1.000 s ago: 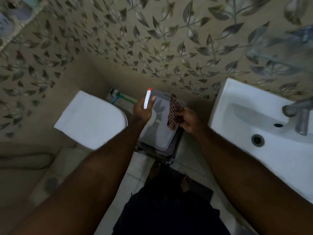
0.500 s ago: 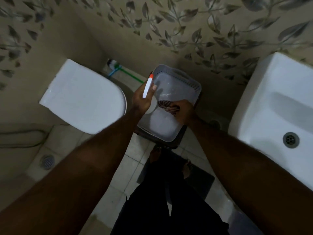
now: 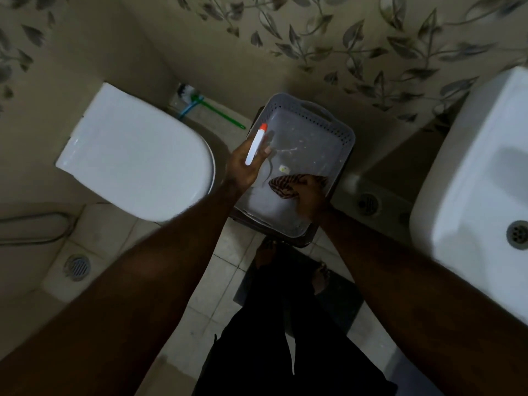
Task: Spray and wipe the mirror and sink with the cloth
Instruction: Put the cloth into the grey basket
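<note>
Right hand (image 3: pixel 310 192) clamped on the dark checked cloth (image 3: pixel 283 185), low inside the grey perforated plastic basket (image 3: pixel 340 130). Left hand (image 3: pixel 243 167), just beside, grips the slim white orange-capped spray bottle (image 3: pixel 255 145), long axis pointing away. White ceramic sink (image 3: pixel 471 167) lies rightward, nearer the right hand; mirror unseen.

Bare left forearm (image 3: pixel 171 267), bare right forearm (image 3: pixel 385 278), left hand (image 3: pixel 243 167) and right hand (image 3: pixel 310 195) ungloved, loose black garment (image 3: pixel 285 355) over legs, feet (image 3: pixel 320 278) at its hem, footwear unclear.
</note>
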